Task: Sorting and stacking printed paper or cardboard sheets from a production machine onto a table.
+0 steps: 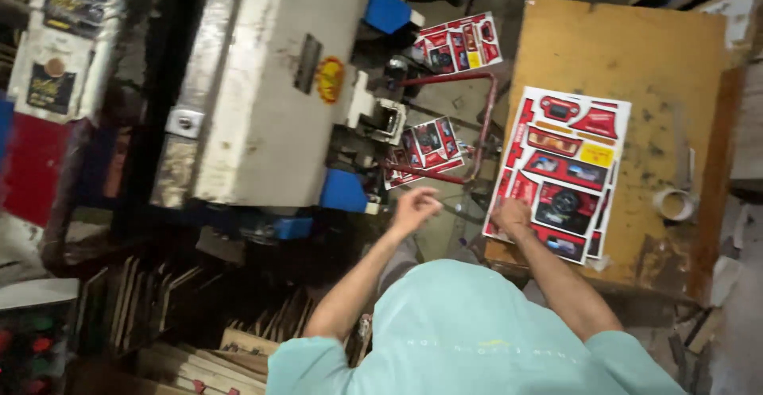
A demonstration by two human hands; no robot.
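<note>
Printed sheets: a stack of red, white and black printed card sheets (pixel 561 174) is being kept flat on the yellow-brown table (pixel 660 53), at its near left part, the lower edge hanging slightly past the table's front.
Right hand: the right hand (pixel 511 217) is being pressed palm down onto the stack's lower left corner; the fingers are being held flat on the top sheet, and whether any sheet is being pinched cannot be told.
Left hand: the left hand (pixel 415 207) is being held in the air between the table and the machine, blurred, the fingers loosely curled and nothing being gripped.
Sheet at the machine: a second printed sheet (pixel 426 147) is being carried on the red metal frame (pixel 477 129) just beyond the left hand.
Further sheet: a third printed sheet (pixel 458 44) is being shown farther back, beside a blue block (pixel 386 9).
Machine: a large grey-white machine body (pixel 270 85) is being seen left of the frame.
Tape roll: a pale roll of tape (pixel 674 203) is being left on the table, right of the stack and well apart from both hands.
Clothing: a light turquoise shirt (pixel 469 331) is being worn.
</note>
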